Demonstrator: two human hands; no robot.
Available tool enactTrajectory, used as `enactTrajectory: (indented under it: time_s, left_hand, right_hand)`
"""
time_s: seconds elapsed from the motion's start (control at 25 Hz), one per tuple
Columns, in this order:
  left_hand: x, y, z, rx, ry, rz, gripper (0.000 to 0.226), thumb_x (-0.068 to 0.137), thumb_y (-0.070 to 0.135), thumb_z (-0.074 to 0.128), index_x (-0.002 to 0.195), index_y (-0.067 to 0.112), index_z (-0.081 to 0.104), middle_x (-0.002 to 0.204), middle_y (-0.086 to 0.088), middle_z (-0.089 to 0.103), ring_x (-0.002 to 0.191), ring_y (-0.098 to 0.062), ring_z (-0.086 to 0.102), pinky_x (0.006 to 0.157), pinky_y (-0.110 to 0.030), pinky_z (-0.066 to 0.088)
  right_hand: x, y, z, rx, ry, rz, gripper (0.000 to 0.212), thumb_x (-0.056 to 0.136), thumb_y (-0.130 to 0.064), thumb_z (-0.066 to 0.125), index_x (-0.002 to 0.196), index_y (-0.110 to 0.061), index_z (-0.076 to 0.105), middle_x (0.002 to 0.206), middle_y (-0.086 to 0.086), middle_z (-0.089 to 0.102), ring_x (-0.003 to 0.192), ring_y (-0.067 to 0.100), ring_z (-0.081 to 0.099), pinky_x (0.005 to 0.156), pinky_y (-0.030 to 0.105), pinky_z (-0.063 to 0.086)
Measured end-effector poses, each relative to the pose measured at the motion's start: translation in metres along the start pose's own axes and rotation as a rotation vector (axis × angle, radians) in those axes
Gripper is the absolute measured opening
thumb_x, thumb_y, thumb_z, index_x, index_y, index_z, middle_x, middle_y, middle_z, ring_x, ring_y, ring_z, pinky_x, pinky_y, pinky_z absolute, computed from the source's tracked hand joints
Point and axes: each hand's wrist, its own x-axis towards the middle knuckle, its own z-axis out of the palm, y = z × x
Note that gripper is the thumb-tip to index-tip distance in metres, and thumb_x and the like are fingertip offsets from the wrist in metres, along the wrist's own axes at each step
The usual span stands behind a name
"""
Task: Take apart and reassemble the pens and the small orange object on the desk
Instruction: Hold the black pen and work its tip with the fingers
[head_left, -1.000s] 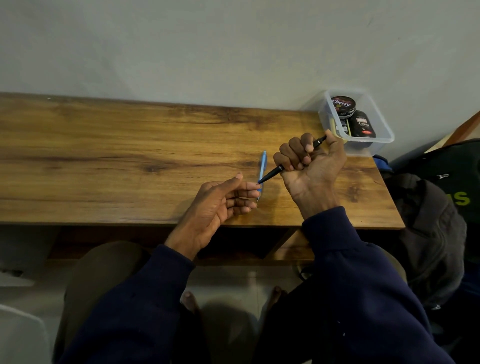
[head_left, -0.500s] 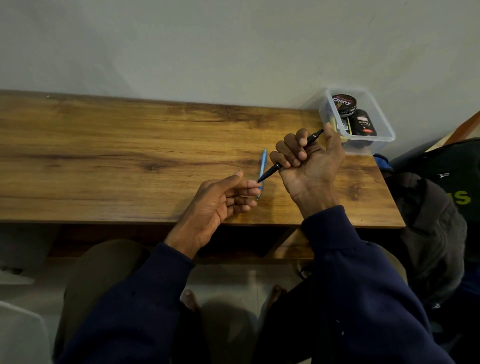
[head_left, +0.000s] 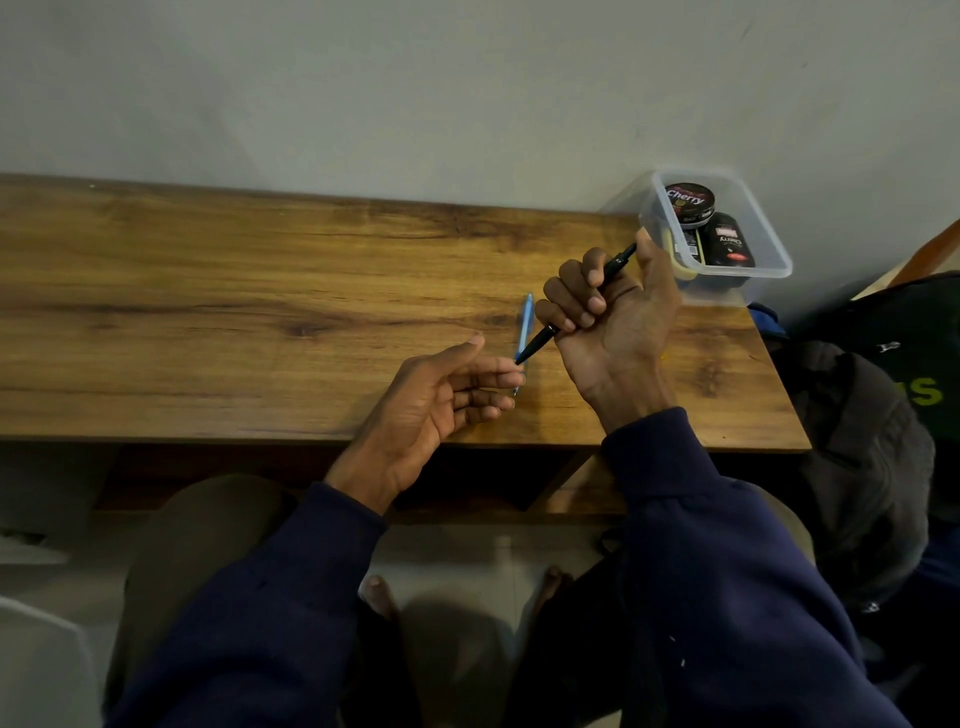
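1. Our left hand (head_left: 441, 395) lay palm-up and loose, fingers spread, gripping nothing.
2. The slim light-blue plastic pen (head_left: 525, 325) rested on the brown wooden desk (head_left: 260, 312) just beyond those fingertips.
3. Our right hand (head_left: 608, 322) was fisted around the slim black pen (head_left: 540, 340), tip slanting toward the left fingers.
4. A clear plastic tub (head_left: 769, 260) sat at the desk's far right corner.

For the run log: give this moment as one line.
right hand: fist on black pen, thumb on top | left hand: open, at tip | blue pen: on desk
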Motion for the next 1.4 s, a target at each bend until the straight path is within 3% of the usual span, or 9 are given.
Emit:
enactTrajectory:
  time_s: [0.4,0.68,1.4]
  left_hand:
    - [-0.002,0.0,0.001,0.007,0.059,0.005,0.044,0.105,0.034,0.051,0.12,-0.002,0.072,0.111,-0.017,0.078,0.084,-0.016,0.075,0.07,-0.022,0.059]
    - [-0.001,-0.001,0.0,0.008,0.05,0.009,0.042,0.105,0.034,0.052,0.115,-0.001,0.074,0.109,-0.018,0.078,0.082,-0.017,0.075,0.071,-0.022,0.06]
    - [0.0,0.0,0.0,0.018,0.048,-0.003,0.042,0.107,0.033,0.051,0.116,-0.001,0.074,0.108,-0.016,0.079,0.083,-0.018,0.074,0.072,-0.023,0.059]
  right_hand:
    - [0.005,0.0,-0.007,0.109,0.064,0.022,0.055,0.102,-0.052,0.038,0.068,-0.01,0.05,0.053,-0.003,0.029,0.052,0.01,0.018,0.051,0.026,0.021]
    - [0.007,-0.001,-0.011,0.133,0.085,-0.005,0.051,0.101,-0.039,0.034,0.059,-0.013,0.044,0.046,-0.005,0.027,0.048,0.009,0.014,0.049,0.025,0.016]
    - [0.009,0.0,-0.014,0.177,0.107,-0.003,0.051,0.1,-0.041,0.034,0.059,-0.013,0.043,0.045,-0.005,0.026,0.044,0.009,0.018,0.047,0.024,0.017]
